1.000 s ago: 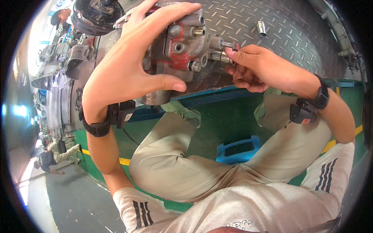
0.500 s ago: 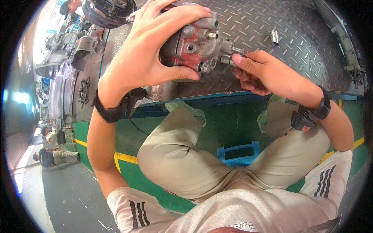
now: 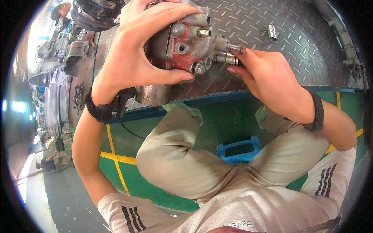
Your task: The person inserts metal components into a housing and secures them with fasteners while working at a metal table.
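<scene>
My left hand (image 3: 134,54) is wrapped round a grey metal housing (image 3: 190,46) with red paint smears, its thumb along the near side and its fingers over the top. From the housing's right side juts a bolt (image 3: 237,49) with a hex head. Just below the bolt is a short shiny metal cylinder (image 3: 226,58), pointing into the housing's side. My right hand (image 3: 272,73) has its thumb and forefinger closed at the cylinder's outer end. The rest of its fingers are hidden behind the hand.
A small silver socket (image 3: 272,33) lies on the diamond-plate bench top (image 3: 299,62). Metal castings (image 3: 58,73) and a dark round part (image 3: 99,15) stand to the left. Beneath the bench is a blue plastic stool (image 3: 239,150). Other people are in the left background.
The housing and my left hand have shifted slightly left. My right hand has turned, its back now facing up, and its fingers have moved to the cylinder's outer end.
</scene>
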